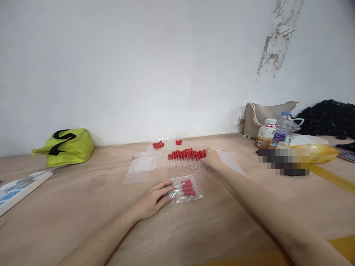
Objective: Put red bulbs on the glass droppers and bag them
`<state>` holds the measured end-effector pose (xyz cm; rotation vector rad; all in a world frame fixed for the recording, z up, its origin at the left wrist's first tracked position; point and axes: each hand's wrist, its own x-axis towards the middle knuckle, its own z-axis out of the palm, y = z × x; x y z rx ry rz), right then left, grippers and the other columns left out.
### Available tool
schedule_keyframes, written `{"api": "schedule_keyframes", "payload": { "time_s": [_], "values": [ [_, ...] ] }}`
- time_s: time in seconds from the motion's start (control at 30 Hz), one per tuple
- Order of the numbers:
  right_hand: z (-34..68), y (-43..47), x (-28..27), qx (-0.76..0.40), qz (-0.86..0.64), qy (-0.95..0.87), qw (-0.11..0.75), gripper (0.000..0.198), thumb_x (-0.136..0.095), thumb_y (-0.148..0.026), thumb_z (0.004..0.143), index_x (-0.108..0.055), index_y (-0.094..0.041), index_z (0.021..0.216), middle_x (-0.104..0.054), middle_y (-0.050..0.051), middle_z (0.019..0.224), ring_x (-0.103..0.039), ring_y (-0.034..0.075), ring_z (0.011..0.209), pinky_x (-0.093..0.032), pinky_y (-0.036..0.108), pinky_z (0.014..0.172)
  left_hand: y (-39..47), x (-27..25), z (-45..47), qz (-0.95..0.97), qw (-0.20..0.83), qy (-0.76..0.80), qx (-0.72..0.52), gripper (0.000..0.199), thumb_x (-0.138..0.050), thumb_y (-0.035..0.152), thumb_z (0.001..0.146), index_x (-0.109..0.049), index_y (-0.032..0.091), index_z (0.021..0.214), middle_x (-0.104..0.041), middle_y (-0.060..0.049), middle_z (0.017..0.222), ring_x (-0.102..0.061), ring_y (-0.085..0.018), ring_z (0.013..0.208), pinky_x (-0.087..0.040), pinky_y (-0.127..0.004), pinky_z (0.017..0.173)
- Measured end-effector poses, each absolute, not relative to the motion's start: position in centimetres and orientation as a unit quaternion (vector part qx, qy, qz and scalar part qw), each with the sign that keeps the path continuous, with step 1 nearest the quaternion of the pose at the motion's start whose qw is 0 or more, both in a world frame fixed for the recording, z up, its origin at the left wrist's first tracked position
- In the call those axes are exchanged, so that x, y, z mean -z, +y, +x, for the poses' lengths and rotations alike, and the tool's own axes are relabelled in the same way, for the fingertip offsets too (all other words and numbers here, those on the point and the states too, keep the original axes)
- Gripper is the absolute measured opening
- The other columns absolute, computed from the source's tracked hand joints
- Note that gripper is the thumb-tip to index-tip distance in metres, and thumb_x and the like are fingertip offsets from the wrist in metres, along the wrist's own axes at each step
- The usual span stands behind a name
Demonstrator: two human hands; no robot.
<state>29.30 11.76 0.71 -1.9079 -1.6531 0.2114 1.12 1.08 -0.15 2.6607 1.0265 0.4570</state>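
Observation:
My left hand (155, 197) rests at the left end of a clear zip-lock bag (179, 200), its fingers and thumb closed over that edge. Several glass droppers with red rubber bulbs (188, 187) lie inside the bag. Beyond it, many more droppers (184, 154) are lined up in a row, bulbs pointing away from me and thin tubes toward me. My right hand (213, 159) is at the right end of this row, fingertips closed at a red bulb; the hand partly hides them.
Flat clear bags (138, 170) lie left of the row, with another plastic sheet (229, 160) to its right. Loose red bulbs (158, 145) are near the wall. A green bag (70, 147) stands left; bottles (266, 133) and a yellow tissue pack (323, 151) stand right.

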Motion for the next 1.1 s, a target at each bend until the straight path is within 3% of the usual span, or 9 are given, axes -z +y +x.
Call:
{"api": "schedule_keyframes", "payload": {
  "time_s": [0.3,0.43,0.57,0.73,1.1],
  "values": [
    [28.6,12.4,-2.4,-0.116,-0.731,-0.603,0.3,0.04,-0.057,-0.009,0.06,-0.047,-0.003,0.098,-0.058,0.021,0.089,-0.057,0.027,0.08,-0.038,0.026,0.056,1.0,-0.2,1.2,0.923,0.102,0.35,-0.12,0.039,-0.035,0.031,0.09,-0.036,0.031,0.129,-0.031,-0.003,0.136,-0.031,-0.021,0.123,-0.028,-0.038,0.101],
    [29.3,10.4,-3.3,-0.158,-0.692,-0.618,0.338,0.039,-0.051,-0.017,0.069,-0.041,-0.007,0.106,-0.057,0.01,0.075,-0.057,0.018,0.068,-0.039,0.023,0.052,1.0,-0.1,1.1,0.925,0.097,0.347,-0.12,0.039,-0.035,0.03,0.09,-0.036,0.031,0.129,-0.032,-0.003,0.136,-0.031,-0.021,0.123,-0.028,-0.039,0.101],
    [29.4,6.6,-1.2,-0.313,-0.528,-0.615,0.495,0.051,-0.044,-0.02,0.073,-0.023,-0.019,0.12,-0.046,-0.005,0.065,-0.05,0.009,0.046,-0.039,0.02,0.041,1.0,0.0,1.1,0.923,0.094,0.353,-0.121,0.039,-0.034,0.031,0.091,-0.036,0.031,0.129,-0.032,-0.003,0.136,-0.032,-0.021,0.122,-0.029,-0.038,0.101],
    [28.5,4.4,2.3,-0.39,-0.451,-0.522,0.61,0.045,-0.047,-0.025,0.069,-0.025,-0.024,0.108,-0.043,-0.008,0.067,-0.05,0.008,0.045,-0.043,0.02,0.04,1.2,0.1,1.0,0.922,0.097,0.353,-0.123,0.038,-0.034,0.032,0.091,-0.036,0.031,0.129,-0.032,-0.003,0.136,-0.033,-0.021,0.122,-0.029,-0.037,0.1],
    [26.6,4.6,3.0,-0.446,-0.419,-0.48,0.628,0.042,-0.055,-0.026,0.065,-0.025,-0.024,0.095,-0.048,-0.01,0.062,-0.056,0.01,0.048,-0.05,0.025,0.047,1.3,0.4,0.9,0.923,0.092,0.351,-0.126,0.038,-0.035,0.032,0.09,-0.037,0.031,0.129,-0.032,-0.003,0.136,-0.033,-0.021,0.122,-0.029,-0.037,0.1]
  ]
}}
